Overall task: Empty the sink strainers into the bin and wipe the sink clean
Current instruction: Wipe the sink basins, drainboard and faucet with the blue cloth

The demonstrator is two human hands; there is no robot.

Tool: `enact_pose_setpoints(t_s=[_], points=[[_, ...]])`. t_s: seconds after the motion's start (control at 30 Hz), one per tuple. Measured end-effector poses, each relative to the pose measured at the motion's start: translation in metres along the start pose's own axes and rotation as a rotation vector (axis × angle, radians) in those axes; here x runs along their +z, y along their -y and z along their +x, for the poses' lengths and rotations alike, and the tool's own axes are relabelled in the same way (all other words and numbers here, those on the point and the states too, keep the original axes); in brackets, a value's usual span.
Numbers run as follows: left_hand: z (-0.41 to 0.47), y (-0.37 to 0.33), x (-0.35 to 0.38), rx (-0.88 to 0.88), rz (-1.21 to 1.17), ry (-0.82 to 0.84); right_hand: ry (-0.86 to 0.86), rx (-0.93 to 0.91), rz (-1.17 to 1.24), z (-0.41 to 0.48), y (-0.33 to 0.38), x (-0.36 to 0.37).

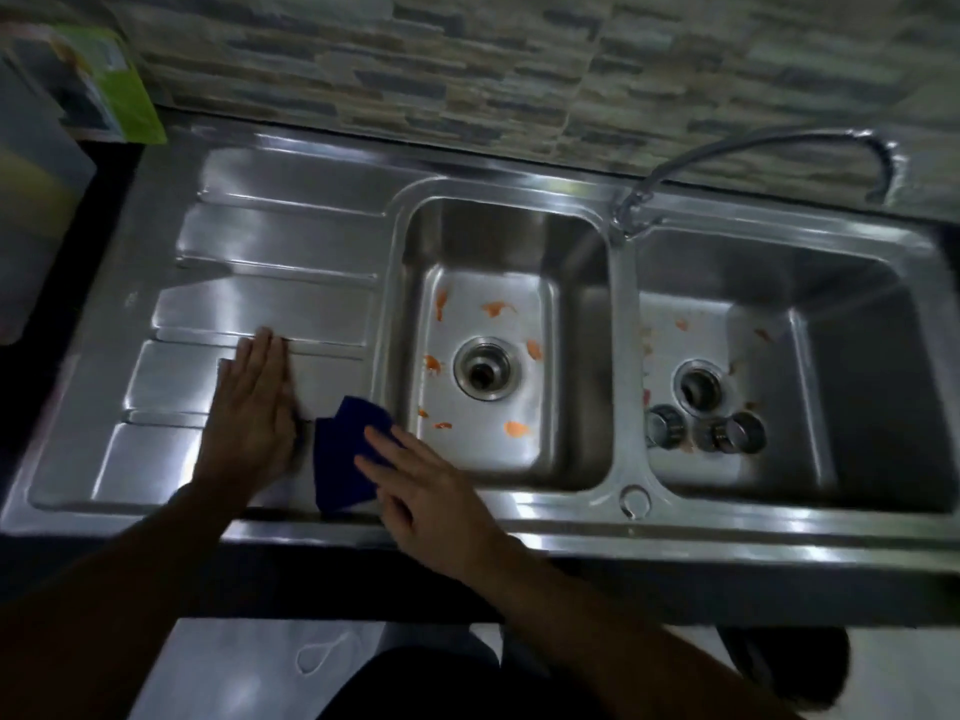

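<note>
A steel double sink has a left basin (582,314) and a right basin (857,366). Orange food scraps (517,429) lie scattered on the left basin's floor around its open drain (485,370). Two metal strainers (666,426) (737,432) rest on the right basin's floor beside its drain (700,390). A dark blue cloth (345,459) lies on the drainboard (270,241) at the front. My left hand (254,407) lies flat on the drainboard with fingers together, just left of the cloth. My right hand (431,485) is spread open, its fingertips over the cloth's right part.
A curved tap (769,148) arches over the back right. A green-edged container (98,80) and a pale box (36,200) stand at the far left on the counter. The black counter edge (675,579) runs along the front, with floor below.
</note>
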State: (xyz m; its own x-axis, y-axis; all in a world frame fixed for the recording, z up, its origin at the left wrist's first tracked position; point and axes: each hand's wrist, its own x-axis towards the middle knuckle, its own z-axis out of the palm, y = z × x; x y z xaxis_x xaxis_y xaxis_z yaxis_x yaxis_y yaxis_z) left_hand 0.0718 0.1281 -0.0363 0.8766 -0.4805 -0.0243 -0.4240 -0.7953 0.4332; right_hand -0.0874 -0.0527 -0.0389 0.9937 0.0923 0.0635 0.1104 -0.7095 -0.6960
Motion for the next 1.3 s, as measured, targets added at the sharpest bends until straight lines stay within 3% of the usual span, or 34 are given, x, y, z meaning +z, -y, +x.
enact_pose_setpoints(t_s=[0.2,0.33,0.6,0.83,1.13,1.23,1.3], points=[[-0.001,-0.048,0.014,0.114,-0.016,0.086,0.007,0.163,-0.069,-0.078,-0.050,-0.080],[0.002,-0.084,0.040,0.134,0.058,0.136,0.139,0.100,-0.240,-0.133,-0.107,-0.151],[0.002,-0.085,0.052,0.126,0.149,0.149,0.035,0.056,-0.333,-0.131,-0.116,-0.132],[0.018,-0.073,0.043,0.158,0.100,0.131,-0.046,0.390,-0.501,-0.025,-0.154,-0.163],[0.112,-0.069,0.035,0.175,0.093,0.066,-0.115,0.417,-0.644,0.096,-0.188,-0.148],[0.145,-0.069,0.037,0.194,0.091,0.049,-0.184,0.651,-0.557,0.117,-0.209,-0.116],[0.156,-0.068,0.040,0.203,0.051,0.039,-0.139,0.768,-0.558,0.123,-0.227,-0.092]])
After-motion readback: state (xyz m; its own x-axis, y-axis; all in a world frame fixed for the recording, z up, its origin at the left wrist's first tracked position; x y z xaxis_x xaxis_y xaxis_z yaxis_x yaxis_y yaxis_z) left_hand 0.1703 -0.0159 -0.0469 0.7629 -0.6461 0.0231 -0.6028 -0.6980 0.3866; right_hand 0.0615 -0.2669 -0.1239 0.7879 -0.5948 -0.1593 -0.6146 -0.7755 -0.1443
